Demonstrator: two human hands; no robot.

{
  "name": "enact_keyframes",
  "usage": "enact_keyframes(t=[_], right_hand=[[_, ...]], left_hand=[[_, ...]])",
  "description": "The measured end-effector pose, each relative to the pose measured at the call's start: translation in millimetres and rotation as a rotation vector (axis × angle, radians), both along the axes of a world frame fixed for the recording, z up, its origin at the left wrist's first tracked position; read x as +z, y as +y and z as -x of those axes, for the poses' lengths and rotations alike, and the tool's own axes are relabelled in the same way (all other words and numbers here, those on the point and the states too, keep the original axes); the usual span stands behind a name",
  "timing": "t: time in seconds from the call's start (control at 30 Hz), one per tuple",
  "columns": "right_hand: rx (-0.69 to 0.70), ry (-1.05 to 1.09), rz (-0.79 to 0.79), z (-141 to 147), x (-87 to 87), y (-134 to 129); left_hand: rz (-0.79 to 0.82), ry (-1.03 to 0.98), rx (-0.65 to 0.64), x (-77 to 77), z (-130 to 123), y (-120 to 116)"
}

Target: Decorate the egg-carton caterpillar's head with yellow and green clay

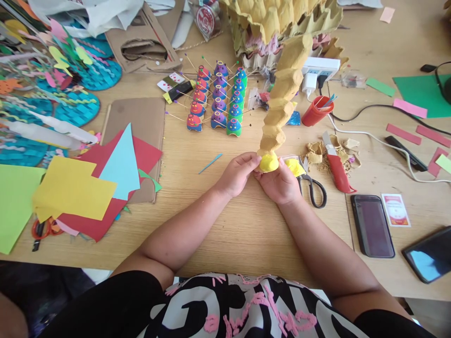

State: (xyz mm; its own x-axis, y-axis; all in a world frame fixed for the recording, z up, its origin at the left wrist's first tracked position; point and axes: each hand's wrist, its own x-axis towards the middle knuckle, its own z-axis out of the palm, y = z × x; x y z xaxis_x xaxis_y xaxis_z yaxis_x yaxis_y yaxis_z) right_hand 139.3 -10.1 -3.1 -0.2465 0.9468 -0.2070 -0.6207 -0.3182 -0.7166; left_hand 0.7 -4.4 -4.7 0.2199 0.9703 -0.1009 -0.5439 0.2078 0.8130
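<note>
Tan bumpy cardboard strip (278,103) is slanting up from two hands, right of centre.
Yellow, red and light-blue paper pieces (75,188) are lying at left; small red, purple and green figures (219,105) are sitting in rows at upper centre; the left hand (241,174) is pinching the strip's bright-yellow end (268,162), the right hand (282,184) is clamping its other side; black-handled scissors (312,188) are lying just beside, a red-handled knife (338,169) farther right.
</note>
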Motion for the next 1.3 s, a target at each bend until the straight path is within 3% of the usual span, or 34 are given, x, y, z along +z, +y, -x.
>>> enact_keyframes(t=[0.57,0.77,1.0,1.3], right_hand=[[0.004,0.005,-0.024,-0.7,-0.9,-0.6],[0.030,0.004,-0.035,-1.2,-1.2,-0.1],[0.024,0.034,-0.029,0.9,0.6,-1.3],[-0.048,0.040,0.012,-0.2,-0.7,-0.6]], left_hand=[[0.015,-0.017,-0.020,-0.6,1.2,1.3],[0.009,-0.001,-0.083,-2.7,2.4,4.2],[0.086,-0.066,-0.069,-0.5,4.6,5.5],[0.000,0.076,0.011,0.8,-2.6,3.3]])
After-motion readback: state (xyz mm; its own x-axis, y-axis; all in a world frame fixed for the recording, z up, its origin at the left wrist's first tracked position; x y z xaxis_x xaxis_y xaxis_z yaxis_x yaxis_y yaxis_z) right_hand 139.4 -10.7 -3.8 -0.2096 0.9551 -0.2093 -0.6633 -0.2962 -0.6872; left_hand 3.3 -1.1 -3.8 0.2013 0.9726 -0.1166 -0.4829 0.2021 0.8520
